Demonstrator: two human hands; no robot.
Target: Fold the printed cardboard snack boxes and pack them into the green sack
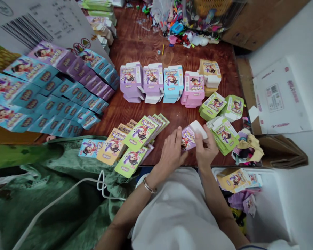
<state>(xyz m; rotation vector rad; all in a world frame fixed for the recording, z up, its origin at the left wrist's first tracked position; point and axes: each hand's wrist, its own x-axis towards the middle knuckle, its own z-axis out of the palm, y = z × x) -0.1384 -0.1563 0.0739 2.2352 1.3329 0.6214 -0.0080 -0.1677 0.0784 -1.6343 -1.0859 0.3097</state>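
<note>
A small purple printed carton (188,138) with a white end flap lies between my hands at the table's front edge. My left hand (171,148) holds its left side, the fingers laid together along it and the thumb underneath. Around its right end closes my right hand (206,147), with the thumb by the white flap (198,127). What the right fingertips press is partly hidden. Just right of that hand sits a pile of green flat cartons (225,135). To the left of my left hand, green cartons (141,132) and orange cartons (112,146) lie fanned out.
Stacks of purple (131,80), blue (173,81) and pink cartons (193,86) stand in a row behind. Blue and purple boxes (54,90) are piled high at left. Small toys (179,31) lie at the back. A white bin (271,208) with cartons stands below right.
</note>
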